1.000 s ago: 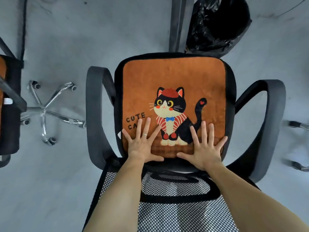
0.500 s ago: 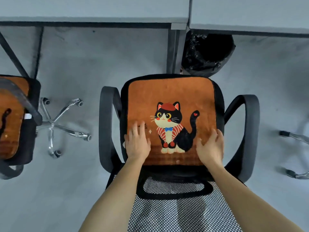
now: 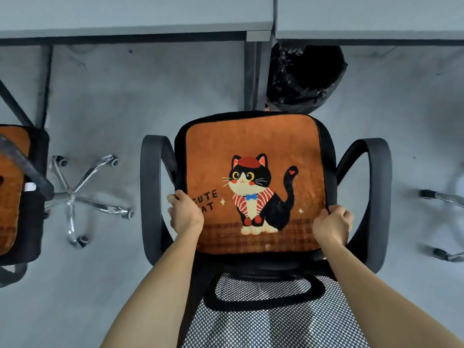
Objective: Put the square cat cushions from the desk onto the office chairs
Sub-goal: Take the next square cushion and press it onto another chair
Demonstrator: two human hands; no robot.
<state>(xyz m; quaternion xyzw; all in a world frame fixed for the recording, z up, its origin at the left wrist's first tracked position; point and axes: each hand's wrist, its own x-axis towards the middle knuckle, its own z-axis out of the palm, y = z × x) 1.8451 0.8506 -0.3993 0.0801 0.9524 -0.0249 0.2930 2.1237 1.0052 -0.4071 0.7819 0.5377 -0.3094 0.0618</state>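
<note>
An orange square cat cushion (image 3: 253, 144) with a black edge lies on the seat of a black office chair (image 3: 150, 197) directly below me. My left hand (image 3: 184, 214) grips the cushion's left edge near its back corner. On the opposite side my right hand (image 3: 332, 224) grips the right edge. Both arms reach over the chair's mesh backrest (image 3: 271, 320). A second orange cushion (image 3: 10, 187) lies on another chair (image 3: 35, 197) at the far left, partly cut off by the frame.
Two grey desks (image 3: 135, 16) run along the top, with metal legs (image 3: 251, 74) between them. A bin lined with a black bag (image 3: 303, 76) stands beyond the chair. A chrome wheeled base (image 3: 75, 197) shows at left, and another chair's casters (image 3: 442, 197) at right.
My hands went from lying flat with spread fingers on the cushion's near part to gripping its left and right edges. The view has pulled back and the desks have come into sight.
</note>
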